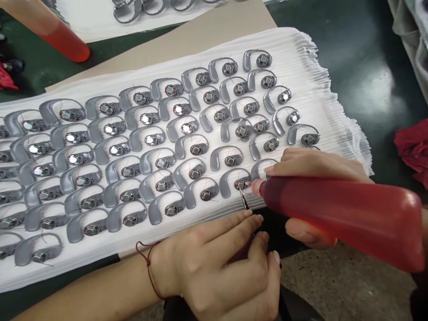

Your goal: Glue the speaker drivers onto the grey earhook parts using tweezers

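My right hand is closed around a red squeeze bottle, its nozzle slanting down to the left. The nozzle tip is at a small round metal speaker in a grey ear-hook shell near the sheet's front edge. From below, my left hand pinches a pair of tweezers, whose points reach the same speaker. The tweezers' rear end is hidden in the hand. A thin dark red cord circles my left wrist. Whether the tips touch the speaker, I cannot tell.
Rows of similar ear-hook shells with speakers cover a white foam sheet on a dark green table. Another red bottle is at upper left. More shells lie at the top. Red cloth is at the right.
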The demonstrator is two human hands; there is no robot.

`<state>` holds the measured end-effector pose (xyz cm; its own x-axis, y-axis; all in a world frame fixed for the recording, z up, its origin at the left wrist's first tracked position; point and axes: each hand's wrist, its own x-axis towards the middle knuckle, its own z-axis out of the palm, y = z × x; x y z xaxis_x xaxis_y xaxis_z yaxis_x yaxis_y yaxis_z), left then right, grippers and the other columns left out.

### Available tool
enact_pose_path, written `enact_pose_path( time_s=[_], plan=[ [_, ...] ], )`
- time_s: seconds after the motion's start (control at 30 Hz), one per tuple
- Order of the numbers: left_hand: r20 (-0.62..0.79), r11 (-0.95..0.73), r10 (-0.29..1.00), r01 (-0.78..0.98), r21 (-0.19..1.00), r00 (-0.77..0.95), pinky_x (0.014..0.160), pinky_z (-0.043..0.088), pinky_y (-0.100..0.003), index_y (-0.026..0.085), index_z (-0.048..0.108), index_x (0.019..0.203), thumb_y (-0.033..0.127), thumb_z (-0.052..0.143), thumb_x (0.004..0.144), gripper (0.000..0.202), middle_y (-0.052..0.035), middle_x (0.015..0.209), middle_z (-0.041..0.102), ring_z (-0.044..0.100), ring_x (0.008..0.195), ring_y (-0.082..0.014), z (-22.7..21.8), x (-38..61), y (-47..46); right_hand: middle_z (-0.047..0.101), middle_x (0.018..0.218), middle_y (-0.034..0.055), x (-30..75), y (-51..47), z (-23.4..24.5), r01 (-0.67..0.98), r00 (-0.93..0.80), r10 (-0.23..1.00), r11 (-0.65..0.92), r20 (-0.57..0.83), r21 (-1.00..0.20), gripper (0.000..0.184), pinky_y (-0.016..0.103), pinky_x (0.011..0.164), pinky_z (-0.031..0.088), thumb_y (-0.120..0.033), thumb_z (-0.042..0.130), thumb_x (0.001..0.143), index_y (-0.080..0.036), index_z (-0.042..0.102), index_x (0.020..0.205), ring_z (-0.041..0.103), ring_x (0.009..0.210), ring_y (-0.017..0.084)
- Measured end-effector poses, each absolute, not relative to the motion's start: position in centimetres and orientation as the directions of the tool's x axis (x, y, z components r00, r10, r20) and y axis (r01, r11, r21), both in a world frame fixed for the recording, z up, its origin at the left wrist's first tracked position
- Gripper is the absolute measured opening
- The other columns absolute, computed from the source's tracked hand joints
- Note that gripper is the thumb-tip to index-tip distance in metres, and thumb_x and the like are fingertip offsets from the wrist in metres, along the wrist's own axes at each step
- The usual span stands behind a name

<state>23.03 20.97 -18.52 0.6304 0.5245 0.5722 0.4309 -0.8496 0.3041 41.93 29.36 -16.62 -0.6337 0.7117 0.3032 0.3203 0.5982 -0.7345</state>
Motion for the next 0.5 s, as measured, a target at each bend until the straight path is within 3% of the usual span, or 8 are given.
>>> enact_pose_path(
  time_s=[0.23,0.5],
  plan=[
    [0.559,-0.831,0.554,0.445,0.333,0.617,0.094,0.052,-0.032,0.014,0.064,0.092,0.019,0.069,0.072,0.021,-0.0021,0.089,0.069,0.063,0.096,-0.0206,-18.65,23.22,20.65,0.059,0.069,0.0030,42.51,29.77,-16.59,0.344,-0.723,0.626,0.693,0.292,-0.634,0.038,0.028,0.058,0.044,-0.053,0.047,0.089,-0.016,0.056,0.091,0.053,0.061,0.013],
    [0.565,-0.821,0.569,0.450,0.350,0.597,0.089,0.055,-0.027,0.019,0.062,0.086,0.015,0.064,0.073,0.014,0.0011,0.089,0.067,0.062,0.099,-0.0174,-19.00,22.76,20.78,0.057,0.067,0.0014,42.86,29.76,-16.64,0.322,-0.722,0.635,0.661,0.275,-0.678,0.027,0.029,0.054,0.043,-0.045,0.056,0.085,-0.019,0.055,0.090,0.050,0.057,0.013]
  ],
)
